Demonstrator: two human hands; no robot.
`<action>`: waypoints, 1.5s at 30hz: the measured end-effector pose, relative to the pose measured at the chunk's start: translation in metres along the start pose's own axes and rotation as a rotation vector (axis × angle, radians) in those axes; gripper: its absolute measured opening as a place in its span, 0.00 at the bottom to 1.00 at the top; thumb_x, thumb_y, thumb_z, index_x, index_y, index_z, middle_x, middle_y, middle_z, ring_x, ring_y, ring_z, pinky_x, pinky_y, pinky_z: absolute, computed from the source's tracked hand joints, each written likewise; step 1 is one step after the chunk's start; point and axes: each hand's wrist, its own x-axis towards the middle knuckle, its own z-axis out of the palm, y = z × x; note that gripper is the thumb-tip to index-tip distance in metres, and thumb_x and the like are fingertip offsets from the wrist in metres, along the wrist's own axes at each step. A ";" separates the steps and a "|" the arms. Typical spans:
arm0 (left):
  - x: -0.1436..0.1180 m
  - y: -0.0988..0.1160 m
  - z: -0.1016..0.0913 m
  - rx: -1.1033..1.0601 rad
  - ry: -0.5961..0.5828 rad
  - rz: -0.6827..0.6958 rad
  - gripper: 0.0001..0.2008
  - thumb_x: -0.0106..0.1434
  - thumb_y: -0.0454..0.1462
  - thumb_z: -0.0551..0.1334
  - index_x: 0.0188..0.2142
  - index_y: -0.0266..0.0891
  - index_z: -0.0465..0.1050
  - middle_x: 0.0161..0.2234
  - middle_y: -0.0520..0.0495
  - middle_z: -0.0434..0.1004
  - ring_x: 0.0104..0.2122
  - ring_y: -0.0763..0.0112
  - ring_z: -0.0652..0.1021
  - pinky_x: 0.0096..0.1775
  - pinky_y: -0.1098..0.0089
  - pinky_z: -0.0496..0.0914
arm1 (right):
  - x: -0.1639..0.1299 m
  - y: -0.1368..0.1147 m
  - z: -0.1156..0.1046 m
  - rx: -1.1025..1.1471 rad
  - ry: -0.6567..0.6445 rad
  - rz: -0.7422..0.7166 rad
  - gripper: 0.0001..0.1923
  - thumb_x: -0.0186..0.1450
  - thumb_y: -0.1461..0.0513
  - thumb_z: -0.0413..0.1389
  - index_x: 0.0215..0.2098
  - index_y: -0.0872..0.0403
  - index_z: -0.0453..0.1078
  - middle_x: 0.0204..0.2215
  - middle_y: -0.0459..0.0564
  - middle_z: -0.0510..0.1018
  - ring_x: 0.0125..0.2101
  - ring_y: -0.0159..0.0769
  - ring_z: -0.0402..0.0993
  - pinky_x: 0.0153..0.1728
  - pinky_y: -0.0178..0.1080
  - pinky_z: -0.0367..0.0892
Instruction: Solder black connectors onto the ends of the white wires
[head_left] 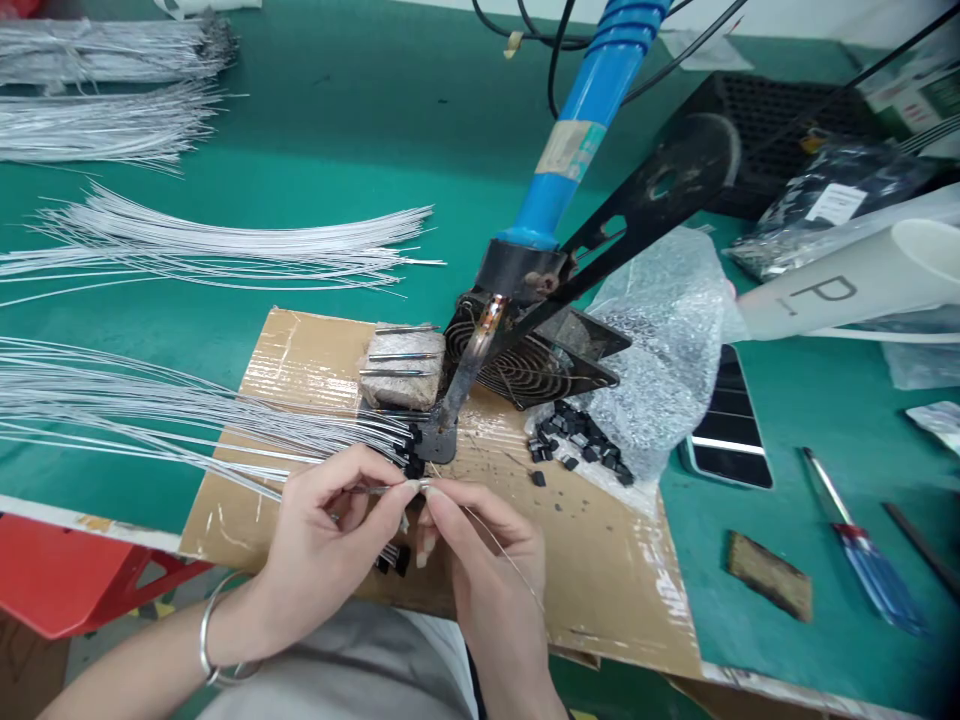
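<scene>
Silver wire [382, 489] pinched btw our left hand [330, 540] & right hand [487, 560] by soldering iron tip [450, 400]. Approx dozen wires capped; loose black caps [577, 445] & wire bundles [112, 130] remain, so early stage, we judge.

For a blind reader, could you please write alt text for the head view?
Two hands, left hand and right hand, pinch a thin wire together over a cardboard sheet, just below a blue-handled soldering iron. Bundled silver wires fan in from the left.
</scene>
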 end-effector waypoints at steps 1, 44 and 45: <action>-0.001 0.000 0.000 0.007 0.000 0.006 0.08 0.64 0.35 0.66 0.27 0.38 0.75 0.21 0.51 0.73 0.20 0.76 0.70 0.20 0.76 0.62 | 0.000 0.000 0.000 0.007 -0.002 0.000 0.08 0.61 0.55 0.72 0.33 0.50 0.85 0.22 0.45 0.80 0.20 0.28 0.72 0.23 0.30 0.69; -0.003 -0.009 0.004 0.063 0.056 0.027 0.06 0.66 0.34 0.65 0.32 0.38 0.77 0.22 0.51 0.76 0.19 0.77 0.70 0.21 0.76 0.64 | 0.001 0.000 -0.017 0.037 -0.011 -0.015 0.23 0.69 0.43 0.59 0.37 0.51 0.86 0.29 0.53 0.84 0.26 0.36 0.78 0.27 0.37 0.75; -0.003 -0.009 0.003 0.049 0.064 0.008 0.04 0.65 0.34 0.66 0.33 0.38 0.78 0.24 0.50 0.78 0.20 0.76 0.72 0.21 0.76 0.65 | 0.002 -0.004 -0.026 -0.044 0.043 -0.091 0.27 0.71 0.41 0.55 0.37 0.52 0.86 0.30 0.54 0.85 0.27 0.38 0.79 0.28 0.39 0.75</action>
